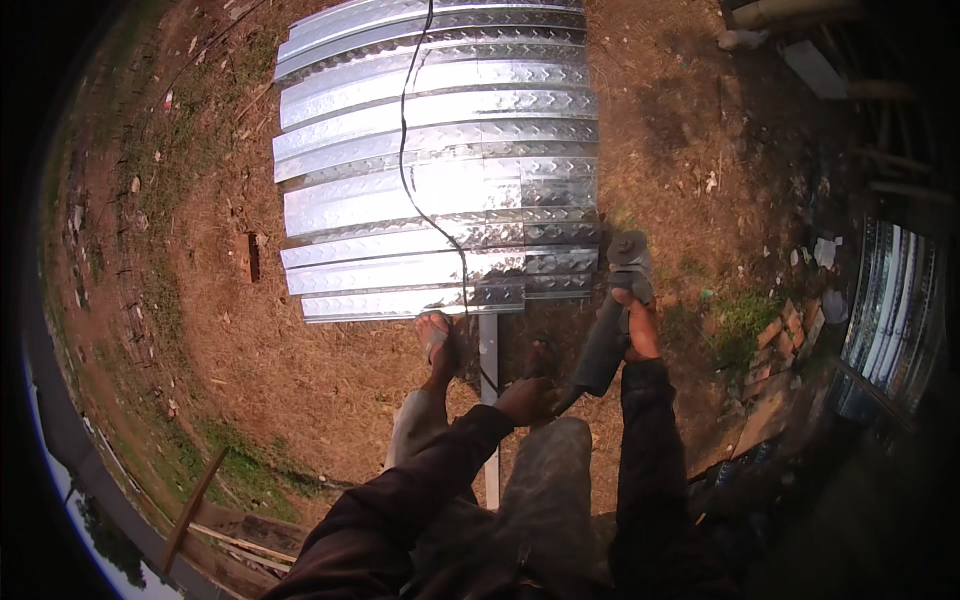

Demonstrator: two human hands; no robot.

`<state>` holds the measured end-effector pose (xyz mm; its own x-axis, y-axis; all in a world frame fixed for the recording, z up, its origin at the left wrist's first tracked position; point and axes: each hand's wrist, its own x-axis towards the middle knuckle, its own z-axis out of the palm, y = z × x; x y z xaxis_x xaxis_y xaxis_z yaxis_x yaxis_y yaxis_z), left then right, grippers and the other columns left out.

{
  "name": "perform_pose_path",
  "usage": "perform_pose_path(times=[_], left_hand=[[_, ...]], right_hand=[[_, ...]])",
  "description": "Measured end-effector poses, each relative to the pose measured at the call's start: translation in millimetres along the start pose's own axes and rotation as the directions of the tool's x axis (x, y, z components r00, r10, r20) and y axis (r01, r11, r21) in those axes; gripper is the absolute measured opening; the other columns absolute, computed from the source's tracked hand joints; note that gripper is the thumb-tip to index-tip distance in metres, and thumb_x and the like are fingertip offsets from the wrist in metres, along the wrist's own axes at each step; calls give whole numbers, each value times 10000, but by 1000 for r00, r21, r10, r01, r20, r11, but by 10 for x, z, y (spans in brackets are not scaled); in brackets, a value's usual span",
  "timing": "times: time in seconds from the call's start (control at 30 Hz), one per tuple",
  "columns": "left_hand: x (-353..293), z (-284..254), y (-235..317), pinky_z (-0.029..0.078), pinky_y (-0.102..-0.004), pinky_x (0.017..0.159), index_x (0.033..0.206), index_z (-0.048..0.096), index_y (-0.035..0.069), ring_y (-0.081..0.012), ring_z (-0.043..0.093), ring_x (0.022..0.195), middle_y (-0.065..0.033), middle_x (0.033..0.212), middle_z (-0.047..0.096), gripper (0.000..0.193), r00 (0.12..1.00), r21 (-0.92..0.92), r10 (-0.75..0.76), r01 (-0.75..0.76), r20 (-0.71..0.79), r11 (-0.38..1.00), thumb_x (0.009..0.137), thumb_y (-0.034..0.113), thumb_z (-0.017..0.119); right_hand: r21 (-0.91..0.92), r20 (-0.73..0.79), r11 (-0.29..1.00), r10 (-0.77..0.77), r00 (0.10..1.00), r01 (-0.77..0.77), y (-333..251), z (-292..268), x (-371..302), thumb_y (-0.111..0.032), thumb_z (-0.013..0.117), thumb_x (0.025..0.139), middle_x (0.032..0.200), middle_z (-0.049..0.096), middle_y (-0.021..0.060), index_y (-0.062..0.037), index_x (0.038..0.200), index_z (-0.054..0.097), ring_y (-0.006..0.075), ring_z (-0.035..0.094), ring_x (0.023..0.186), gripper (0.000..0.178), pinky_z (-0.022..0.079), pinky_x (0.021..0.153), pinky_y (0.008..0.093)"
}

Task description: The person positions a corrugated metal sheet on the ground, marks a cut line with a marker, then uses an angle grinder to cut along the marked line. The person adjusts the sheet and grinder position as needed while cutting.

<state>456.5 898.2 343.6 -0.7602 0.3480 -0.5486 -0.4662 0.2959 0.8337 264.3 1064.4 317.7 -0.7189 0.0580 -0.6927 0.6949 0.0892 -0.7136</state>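
Observation:
An angle grinder point(602, 345) with a dark body hangs to the right of my knees, its round disc point(627, 246) pointing away from me. My right hand point(641, 325) is wrapped round the grinder just behind its head. At the tail end, my left hand point(528, 401) is closed about the dark power cord, beside my right knee. Ahead of my feet lies a wide stack of shiny corrugated metal sheets point(385, 205). The black cable point(404, 150) snakes across these sheets toward me. The grinder's disc is just off their right edge, apart from them.
A pale metal bar point(489, 350) runs between my feet from under the sheets. More corrugated metal point(885, 300) stands at the right. Broken bricks point(785, 335) and scraps lie near it on dry ground. Wooden boards point(240, 535) are at the lower left.

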Motion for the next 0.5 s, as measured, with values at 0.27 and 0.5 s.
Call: perform_pose_path(times=[0.27,0.5], left_hand=[[-333,-374,-73,492,-467,737,1147,627,58,-399,658,865,-218,899,675,349,991,-81,-133,134,19,988,922,324,598],[-241,-571,-151,484,-411,793,1160,602,-4,-330,655,941,-212,950,661,505,970,-188,-236,242,54,952,971,456,509]], right_hand=[[208,-20,966,161,987,-153,-246,487,-336,-89,745,730,1048,636,86,-52,1168,585,241,641,909,468,535,753,398],[53,68,999,-13,998,9,-305,840,-167,-168,749,769,992,650,133,-68,1194,577,295,670,798,469,571,647,445]])
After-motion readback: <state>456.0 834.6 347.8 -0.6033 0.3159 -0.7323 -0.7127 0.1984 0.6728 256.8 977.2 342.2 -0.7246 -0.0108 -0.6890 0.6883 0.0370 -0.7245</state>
